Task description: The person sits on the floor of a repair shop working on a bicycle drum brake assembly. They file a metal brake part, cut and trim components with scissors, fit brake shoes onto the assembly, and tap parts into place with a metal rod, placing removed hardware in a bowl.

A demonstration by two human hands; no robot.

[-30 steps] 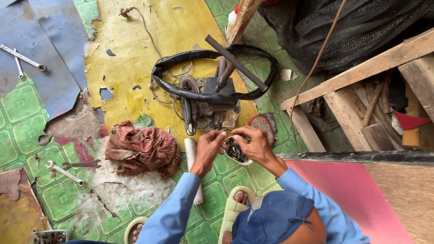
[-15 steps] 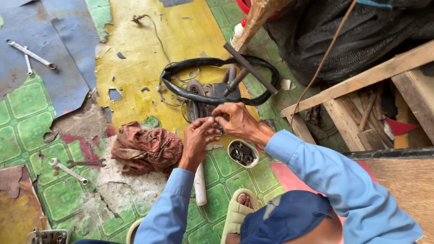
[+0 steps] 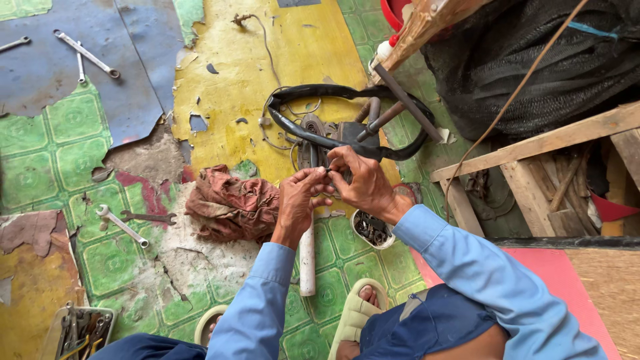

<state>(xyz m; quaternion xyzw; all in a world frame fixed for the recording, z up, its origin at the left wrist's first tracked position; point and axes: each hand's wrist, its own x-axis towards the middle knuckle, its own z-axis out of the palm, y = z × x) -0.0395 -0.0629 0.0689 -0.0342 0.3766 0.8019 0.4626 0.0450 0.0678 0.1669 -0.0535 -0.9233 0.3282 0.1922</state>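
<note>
- my left hand point(image 3: 298, 202): fingertips pinched on a small part, too tiny to tell
- my right hand point(image 3: 360, 180): pinching the same part, above the metal assembly point(image 3: 333, 137)
- bowl of bits point(image 3: 372, 229), rag point(image 3: 232, 205), white pipe point(image 3: 307, 257): on the floor nearby

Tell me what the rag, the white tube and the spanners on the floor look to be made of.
Rag: cloth, reddish-brown and stained, judging by its soft crumpled folds. White tube: probably plastic pipe, matte and scuffed, though painted metal is possible. Spanners: metal, likely steel; the pale one shines silvery, the smaller one beside it looks dull and dark.
</note>
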